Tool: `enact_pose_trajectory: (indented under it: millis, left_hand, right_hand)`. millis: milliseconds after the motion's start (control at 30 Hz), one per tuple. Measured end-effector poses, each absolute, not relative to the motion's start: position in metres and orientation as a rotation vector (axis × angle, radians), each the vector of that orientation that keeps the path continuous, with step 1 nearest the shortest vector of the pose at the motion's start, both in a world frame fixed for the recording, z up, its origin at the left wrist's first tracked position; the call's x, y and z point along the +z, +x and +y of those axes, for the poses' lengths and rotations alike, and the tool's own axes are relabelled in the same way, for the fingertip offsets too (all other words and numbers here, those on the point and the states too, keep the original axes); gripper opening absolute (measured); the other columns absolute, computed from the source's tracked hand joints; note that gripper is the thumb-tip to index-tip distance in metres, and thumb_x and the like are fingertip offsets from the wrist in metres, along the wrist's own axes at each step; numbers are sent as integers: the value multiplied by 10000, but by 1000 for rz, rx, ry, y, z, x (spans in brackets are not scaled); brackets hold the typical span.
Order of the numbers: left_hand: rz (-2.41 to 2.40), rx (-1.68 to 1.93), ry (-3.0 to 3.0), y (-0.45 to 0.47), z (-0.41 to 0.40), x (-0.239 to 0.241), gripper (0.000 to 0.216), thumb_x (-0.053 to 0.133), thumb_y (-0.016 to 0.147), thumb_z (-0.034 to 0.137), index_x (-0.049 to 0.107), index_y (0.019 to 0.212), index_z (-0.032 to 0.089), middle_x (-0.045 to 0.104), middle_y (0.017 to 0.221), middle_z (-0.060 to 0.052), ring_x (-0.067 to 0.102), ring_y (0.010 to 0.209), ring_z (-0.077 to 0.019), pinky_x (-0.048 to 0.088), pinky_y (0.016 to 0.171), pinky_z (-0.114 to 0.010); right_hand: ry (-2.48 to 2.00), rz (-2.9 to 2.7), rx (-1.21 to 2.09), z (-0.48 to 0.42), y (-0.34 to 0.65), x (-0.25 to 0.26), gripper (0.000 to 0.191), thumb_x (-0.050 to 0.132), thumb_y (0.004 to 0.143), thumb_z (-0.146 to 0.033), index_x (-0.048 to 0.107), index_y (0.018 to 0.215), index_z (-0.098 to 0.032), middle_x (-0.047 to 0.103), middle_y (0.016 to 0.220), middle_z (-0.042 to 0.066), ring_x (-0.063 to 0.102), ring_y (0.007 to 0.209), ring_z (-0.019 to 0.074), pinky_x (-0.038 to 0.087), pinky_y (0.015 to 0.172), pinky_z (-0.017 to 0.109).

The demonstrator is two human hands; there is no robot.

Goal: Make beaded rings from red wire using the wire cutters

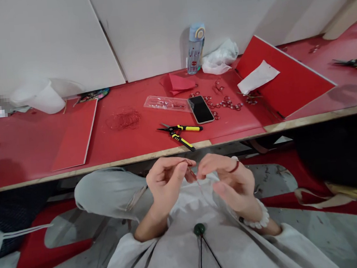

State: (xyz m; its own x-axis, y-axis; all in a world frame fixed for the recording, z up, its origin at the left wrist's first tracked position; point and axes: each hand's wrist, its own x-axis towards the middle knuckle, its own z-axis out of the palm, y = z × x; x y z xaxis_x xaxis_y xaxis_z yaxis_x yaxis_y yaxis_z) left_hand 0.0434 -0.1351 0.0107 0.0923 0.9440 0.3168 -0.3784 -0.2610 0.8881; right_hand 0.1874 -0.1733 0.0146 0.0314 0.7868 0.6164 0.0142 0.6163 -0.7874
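My left hand (165, 181) and my right hand (229, 179) are held close together over my lap, just below the edge of the red table (26, 151). Both pinch a thin red wire (193, 175) between thumb and fingertips, and a strand of it trails down toward my shirt. A red loop sits around one finger of my right hand, and a white bead bracelet (257, 219) is on that wrist. Yellow-handled cutters (180, 134) lie on the table right above my hands.
On the table lie a phone (200, 109), a clear plastic tray (165, 103), scattered red beads (225, 102), a coil of red wire (124, 118), red boards (289, 78), a water bottle (195, 49) and a white cup (42, 98). A person's dark sleeve (336, 149) is at right.
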Motion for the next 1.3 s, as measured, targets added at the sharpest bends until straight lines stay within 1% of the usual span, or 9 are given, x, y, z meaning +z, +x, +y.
enact_pose_trajectory:
  millis: [67,167,233,300,467,600,733,1067,1300]
  left_hand:
    - [718,1583,1335,43,-137,10,132,759,924,290,714,861,184,835,811,-27,722,489,-114,588,454,-188]
    - [714,1706,1523,42,-136,9,39,739,923,166,764,921,197,846,857,-25,796,652,-136,643,572,-186]
    - [677,1731,1637,40,-135,9,142,728,912,95,783,975,211,851,900,-25,821,764,-152,666,658,-198]
    - [640,1733,1731,38,-135,9,197,728,905,70,790,1018,219,853,948,-32,826,810,-162,673,678,-209]
    - [703,1744,1892,36,-137,6,253,725,920,86,789,1108,242,852,1019,-24,822,770,-149,685,679,-219]
    - [729,1812,1996,38,-136,4,245,717,926,88,784,1116,228,855,977,-19,832,860,-177,697,737,-234]
    - [722,1894,2065,38,-132,2,223,687,952,97,760,1131,208,851,1025,-48,830,845,-170,689,705,-230]
    - [727,1916,2125,33,-129,-1,143,595,1010,98,717,1014,173,840,929,-44,812,824,-124,651,713,-196]
    - [800,1974,2296,29,-125,-2,135,626,977,75,703,1022,176,838,877,-38,817,802,-150,654,659,-213]
  right_hand:
    - [-808,-1516,542,-169,188,13,168,655,950,-180,686,1101,-247,738,889,53,688,768,188,576,679,321]
    - [-830,-1663,266,-163,185,16,287,673,890,-49,669,1105,-240,748,930,59,712,815,177,596,693,292]
    - [-831,-1698,179,-163,184,18,297,675,895,-32,672,1107,-240,750,916,50,711,793,166,605,698,285]
    - [-870,-1675,158,-165,184,20,315,682,902,-31,682,1135,-244,752,908,43,708,775,166,609,690,290]
    - [-903,-1641,118,-175,185,19,437,627,921,3,686,1269,-255,771,964,55,718,801,185,610,692,326]
    - [-931,-1652,155,-178,180,18,516,565,930,5,632,1376,-243,764,975,60,672,748,175,587,633,317]
    - [-876,-1602,214,-178,174,15,580,514,918,16,601,1426,-250,742,979,57,583,713,165,542,575,293]
    - [-933,-1633,386,-182,181,23,526,464,908,7,689,1289,-278,720,885,3,565,639,141,494,566,266]
    - [-987,-1595,573,-181,184,23,467,480,923,-28,764,1194,-281,709,815,-3,561,612,120,482,554,242]
